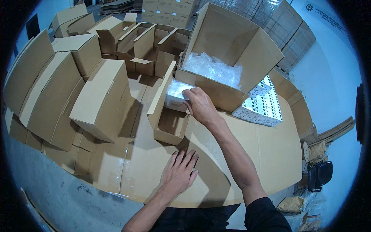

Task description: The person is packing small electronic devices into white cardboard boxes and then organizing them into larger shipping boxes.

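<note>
Our right hand [198,103] is pinching the white pack [178,89] at its right side; our left hand [180,169] is lying flat and open on the table [266,154]. The pack is sitting in the narrow box's [168,136] far half, the box running near to far; our left is resting off its near end.

Short sleeve [264,216], right arm: black, plain, loose-cut, soft creases; hem around the elbow. Right forearm [235,152] bare from hem to wrist, slim, tapering. Right hand [201,104] bare; some fingers partly hidden. Left forearm [152,208] bare as far as the lower edge; its sleeve out of frame. Left hand [179,170] bare, fingers slender, thumb visible. Black cloth [193,218] at the torso, faint folds; cannot tell whether same garment as sleeve.
</note>
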Demonstrator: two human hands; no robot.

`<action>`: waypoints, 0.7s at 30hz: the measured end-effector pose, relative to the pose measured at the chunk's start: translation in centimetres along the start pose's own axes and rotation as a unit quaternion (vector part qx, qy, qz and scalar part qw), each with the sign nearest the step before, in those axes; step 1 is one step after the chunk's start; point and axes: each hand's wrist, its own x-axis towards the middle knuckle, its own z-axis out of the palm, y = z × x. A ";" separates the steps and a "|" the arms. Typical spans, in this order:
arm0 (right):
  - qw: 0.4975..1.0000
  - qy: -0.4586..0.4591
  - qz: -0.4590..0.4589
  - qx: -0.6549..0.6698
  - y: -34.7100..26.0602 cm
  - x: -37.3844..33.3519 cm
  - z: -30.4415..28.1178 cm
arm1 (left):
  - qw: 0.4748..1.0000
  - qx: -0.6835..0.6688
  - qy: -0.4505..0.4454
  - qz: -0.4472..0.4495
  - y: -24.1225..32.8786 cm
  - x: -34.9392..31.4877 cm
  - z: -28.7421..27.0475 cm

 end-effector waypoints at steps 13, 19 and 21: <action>0.999 0.023 0.022 -0.029 -0.3 -3.1 0.0 | 1.000 0.011 -0.029 -0.003 0.6 1.0 0.0; 0.990 0.063 0.055 0.116 0.8 -9.3 -0.2 | 0.999 0.033 -0.040 0.005 0.9 2.2 0.3; 0.990 0.072 0.059 0.108 4.2 -12.8 -0.2 | 0.999 0.013 -0.045 -0.007 1.3 2.8 0.8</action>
